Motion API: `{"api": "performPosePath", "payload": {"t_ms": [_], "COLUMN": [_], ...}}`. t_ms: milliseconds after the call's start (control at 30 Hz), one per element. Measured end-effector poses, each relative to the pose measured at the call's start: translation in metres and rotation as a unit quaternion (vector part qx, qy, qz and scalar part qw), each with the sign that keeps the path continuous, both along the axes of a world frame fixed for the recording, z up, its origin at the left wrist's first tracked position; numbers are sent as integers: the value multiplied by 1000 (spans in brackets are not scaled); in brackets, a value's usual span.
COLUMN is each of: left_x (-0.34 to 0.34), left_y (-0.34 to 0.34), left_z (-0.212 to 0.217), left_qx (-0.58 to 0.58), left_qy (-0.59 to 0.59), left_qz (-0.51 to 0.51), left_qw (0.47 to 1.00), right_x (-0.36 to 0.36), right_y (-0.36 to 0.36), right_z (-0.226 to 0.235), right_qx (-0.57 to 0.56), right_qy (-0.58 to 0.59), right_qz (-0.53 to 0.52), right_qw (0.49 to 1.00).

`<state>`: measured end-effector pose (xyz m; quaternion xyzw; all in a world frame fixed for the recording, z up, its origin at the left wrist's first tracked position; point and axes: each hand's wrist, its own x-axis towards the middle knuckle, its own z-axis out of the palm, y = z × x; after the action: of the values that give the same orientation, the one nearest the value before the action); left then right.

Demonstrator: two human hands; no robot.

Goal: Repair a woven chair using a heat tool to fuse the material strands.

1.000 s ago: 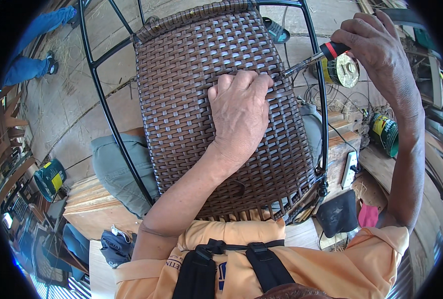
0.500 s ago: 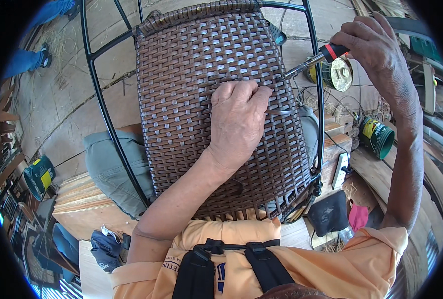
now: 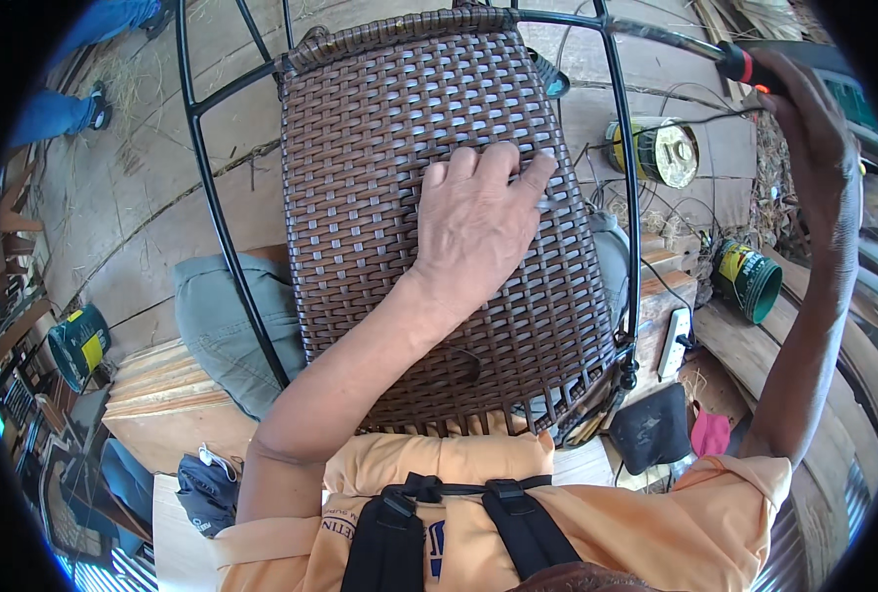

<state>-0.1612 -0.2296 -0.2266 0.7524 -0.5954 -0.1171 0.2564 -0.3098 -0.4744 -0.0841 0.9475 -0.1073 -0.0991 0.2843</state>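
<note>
A brown woven wicker panel (image 3: pixel 380 197) on a black metal frame (image 3: pixel 224 232) lies across my lap. My left hand (image 3: pixel 478 222) rests on its right half, fingers curled down against the weave. A short grey strip end (image 3: pixel 547 204) shows beside the thumb; what the fingertips grip is hidden. Up at the right, my right hand (image 3: pixel 812 118) is closed around the black-and-red handle of a screwdriver-like tool (image 3: pixel 674 41). Its metal shaft points left, toward the frame's top right corner. A thin dark strand (image 3: pixel 681 120) runs from beside this hand toward the panel's right edge.
Tins stand or lie about: a yellow-and-dark one (image 3: pixel 671 153), a green one (image 3: pixel 750 281) at right, another green one (image 3: pixel 78 345) at left. A white power strip (image 3: pixel 674 343) lies right of the frame. Another person's blue-trousered leg (image 3: pixel 59 118) shows at upper left.
My right hand has risen up and right, drawing the tool away from the weave's right edge. A dark strand now stretches from there toward that hand. My left hand has shifted slightly.
</note>
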Motion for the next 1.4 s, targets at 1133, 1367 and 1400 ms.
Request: {"api": "performPosePath", "payload": {"t_ms": [1133,1367,1400], "left_x": [49,79,77], "left_y": [83,84,55], "left_z": [118,101,86], "left_qx": [-218,94,176], "left_qy": [727,540,492], "left_qz": [-309,-147,-77], "left_qw": [572,823,849], "right_x": [-72,-60,-57], "right_y": [47,125,138], "right_z": [-69,-14,-13], "right_qx": [346,397,445], "right_qy": [-329,-301,-308], "right_qz": [-290,-449,-509], "right_qw": [829,742,669]}}
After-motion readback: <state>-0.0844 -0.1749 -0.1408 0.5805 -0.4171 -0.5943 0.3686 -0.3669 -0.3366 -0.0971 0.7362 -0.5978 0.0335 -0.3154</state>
